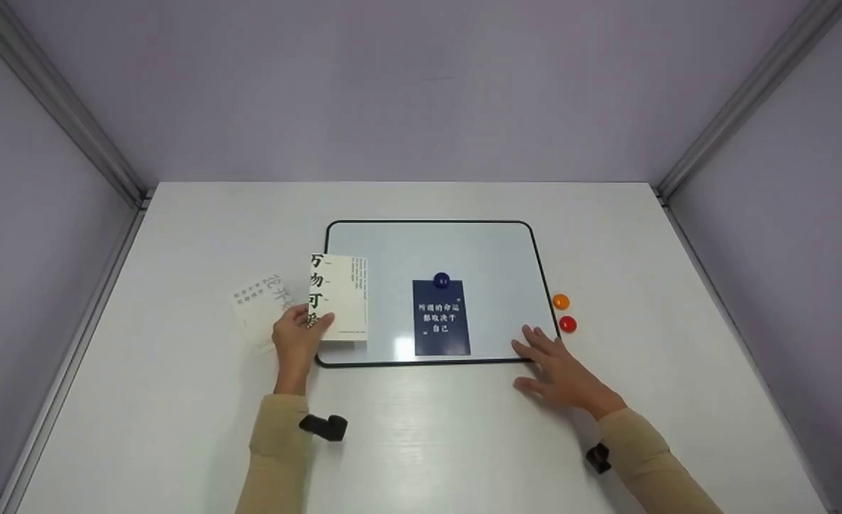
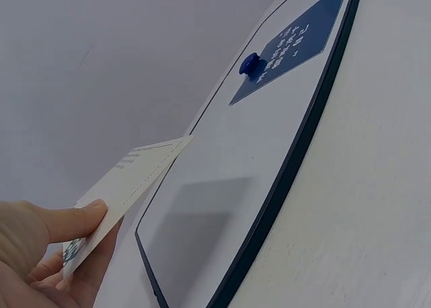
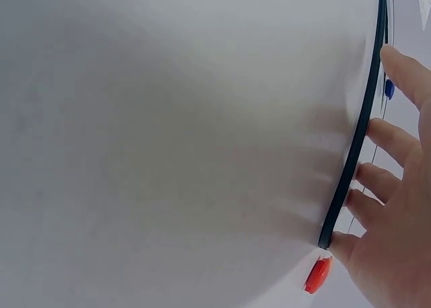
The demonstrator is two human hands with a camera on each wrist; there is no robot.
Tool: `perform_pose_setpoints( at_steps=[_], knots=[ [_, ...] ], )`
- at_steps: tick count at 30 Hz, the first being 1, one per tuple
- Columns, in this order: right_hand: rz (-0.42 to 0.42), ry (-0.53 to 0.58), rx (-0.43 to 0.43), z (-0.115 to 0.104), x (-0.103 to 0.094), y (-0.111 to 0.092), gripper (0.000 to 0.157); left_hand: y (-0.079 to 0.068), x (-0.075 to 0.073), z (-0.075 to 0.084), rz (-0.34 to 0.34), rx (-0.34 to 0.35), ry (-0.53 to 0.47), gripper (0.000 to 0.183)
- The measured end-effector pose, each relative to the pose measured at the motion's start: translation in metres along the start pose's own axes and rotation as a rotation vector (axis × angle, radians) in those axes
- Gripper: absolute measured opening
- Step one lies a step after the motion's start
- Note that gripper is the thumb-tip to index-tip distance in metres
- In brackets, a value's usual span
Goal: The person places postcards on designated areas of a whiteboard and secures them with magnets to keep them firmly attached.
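My left hand (image 1: 300, 340) pinches a cream card (image 1: 346, 300) with black characters between thumb and fingers. In the left wrist view this card (image 2: 131, 180) is raised over the left part of the whiteboard (image 2: 202, 213) and casts a shadow on it. A dark blue card (image 1: 441, 321) with white characters lies on the whiteboard (image 1: 385, 246), a round blue magnet (image 1: 441, 280) at its top edge. My right hand (image 1: 560, 368) is spread with fingers apart at the board's lower right corner. In the right wrist view the right hand's fingers (image 3: 390, 138) overlap the black rim.
An orange magnet (image 1: 561, 301) and a red magnet (image 1: 568, 324) sit on the white table (image 1: 407, 442) just right of the board. Another pale card (image 1: 253, 307) with grey characters lies left of the board, partly behind the left hand. Lilac walls (image 1: 407, 93) enclose the table.
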State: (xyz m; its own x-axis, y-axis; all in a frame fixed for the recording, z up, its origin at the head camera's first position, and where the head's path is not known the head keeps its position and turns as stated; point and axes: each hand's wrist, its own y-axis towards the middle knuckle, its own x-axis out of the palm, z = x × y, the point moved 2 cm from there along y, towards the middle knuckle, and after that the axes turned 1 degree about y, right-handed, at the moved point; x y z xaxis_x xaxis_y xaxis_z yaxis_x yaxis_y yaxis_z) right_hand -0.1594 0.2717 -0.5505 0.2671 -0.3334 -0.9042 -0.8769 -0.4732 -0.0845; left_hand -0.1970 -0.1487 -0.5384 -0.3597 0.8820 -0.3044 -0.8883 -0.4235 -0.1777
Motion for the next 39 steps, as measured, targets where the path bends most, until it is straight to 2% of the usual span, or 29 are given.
perform_pose_setpoints(
  at_steps=[1, 4, 11, 15, 21, 28, 33, 39],
  knots=[
    [-0.001, 0.002, 0.000, 0.000, 0.000, 0.000, 0.066, 0.006, 0.002, -0.008, -0.001, 0.007, 0.006, 0.044],
    [0.000, 0.001, -0.004, 0.000, 0.001, 0.001, 0.065, 0.005, 0.005, -0.011, 0.014, 0.015, 0.014, 0.045],
    [0.000, 0.020, 0.001, 0.001, 0.001, 0.000, 0.066, -0.009, 0.006, 0.007, 0.001, 0.029, 0.005, 0.041],
    [0.018, 0.027, -0.026, 0.001, -0.001, -0.001, 0.066, -0.012, 0.009, 0.007, -0.016, 0.011, 0.033, 0.041],
    [0.028, 0.018, -0.016, 0.001, -0.001, 0.000, 0.067, -0.014, 0.011, 0.007, -0.031, 0.023, 0.000, 0.041],
    [0.004, -0.001, 0.005, 0.002, 0.003, -0.002, 0.067, -0.015, 0.017, 0.001, -0.055, -0.042, 0.015, 0.048],
    [0.030, -0.002, -0.027, 0.001, 0.003, -0.001, 0.067, -0.015, 0.022, -0.002, -0.067, -0.020, -0.007, 0.047],
    [0.018, 0.001, -0.027, 0.001, 0.003, 0.002, 0.066, -0.016, 0.024, -0.006, -0.062, -0.037, 0.011, 0.047]
  ],
)
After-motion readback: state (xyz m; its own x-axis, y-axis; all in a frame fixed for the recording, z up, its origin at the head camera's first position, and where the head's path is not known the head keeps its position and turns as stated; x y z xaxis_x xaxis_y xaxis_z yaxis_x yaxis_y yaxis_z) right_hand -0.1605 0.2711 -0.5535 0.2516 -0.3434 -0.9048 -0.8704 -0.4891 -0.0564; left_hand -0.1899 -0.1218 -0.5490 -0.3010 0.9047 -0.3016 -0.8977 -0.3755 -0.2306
